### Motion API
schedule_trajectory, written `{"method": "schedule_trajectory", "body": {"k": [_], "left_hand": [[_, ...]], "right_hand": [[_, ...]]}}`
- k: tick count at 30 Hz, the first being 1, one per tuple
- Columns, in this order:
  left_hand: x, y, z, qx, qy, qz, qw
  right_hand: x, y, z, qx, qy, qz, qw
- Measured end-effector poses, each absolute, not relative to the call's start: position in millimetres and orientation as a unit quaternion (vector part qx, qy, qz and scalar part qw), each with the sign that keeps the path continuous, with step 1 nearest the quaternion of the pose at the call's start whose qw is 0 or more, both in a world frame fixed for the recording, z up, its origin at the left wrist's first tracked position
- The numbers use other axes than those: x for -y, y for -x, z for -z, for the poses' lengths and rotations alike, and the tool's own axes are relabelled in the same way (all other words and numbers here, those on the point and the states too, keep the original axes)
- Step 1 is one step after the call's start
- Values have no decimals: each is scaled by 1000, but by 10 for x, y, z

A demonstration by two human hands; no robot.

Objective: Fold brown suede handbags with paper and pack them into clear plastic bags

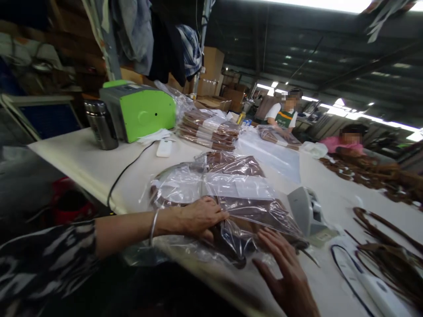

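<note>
A brown item with a looped strap lies in a clear plastic bag (251,207) on the table in front of me. A white sheet (238,187) shows through the film. My left hand (198,215) is closed on the bag's near left part, its fingers bent over the wrinkled plastic. At the near right corner my right hand (287,268) is open. Its fingers are spread and touch the plastic. The part of the bag under my left palm is hidden.
A stack of bagged brown items (209,130) lies behind. To the left stand a green-and-grey machine (145,112) and a metal flask (101,125). A grey tape dispenser (304,209), brown straps (386,246) and a white power strip (383,290) lie right. Two people work across the table.
</note>
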State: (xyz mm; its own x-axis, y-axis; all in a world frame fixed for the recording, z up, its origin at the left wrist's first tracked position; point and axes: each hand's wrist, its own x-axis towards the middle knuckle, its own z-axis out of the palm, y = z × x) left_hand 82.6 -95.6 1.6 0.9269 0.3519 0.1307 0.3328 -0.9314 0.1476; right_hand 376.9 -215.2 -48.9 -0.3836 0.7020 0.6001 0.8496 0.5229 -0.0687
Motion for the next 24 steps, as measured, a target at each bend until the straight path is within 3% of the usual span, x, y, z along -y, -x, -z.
{"method": "schedule_trajectory", "body": {"k": [5, 11, 17, 21, 24], "left_hand": [[1042, -913, 127, -194, -977, -86, -26], [1021, -932, 318, -189, -975, -111, -44], [941, -677, -23, -143, -974, -124, 120], [1000, -44, -425, -216, -942, -152, 209], [1181, 505, -410, -258, -923, -126, 257]], "right_hand": [[2031, -3165, 680, 862, 425, 150, 233], [1934, -2942, 785, 843, 439, 135, 282], [1961, -3093, 686, 827, 479, 65, 287], [2128, -3307, 506, 791, 528, 68, 300], [2238, -3313, 359, 784, 526, 68, 322]]}}
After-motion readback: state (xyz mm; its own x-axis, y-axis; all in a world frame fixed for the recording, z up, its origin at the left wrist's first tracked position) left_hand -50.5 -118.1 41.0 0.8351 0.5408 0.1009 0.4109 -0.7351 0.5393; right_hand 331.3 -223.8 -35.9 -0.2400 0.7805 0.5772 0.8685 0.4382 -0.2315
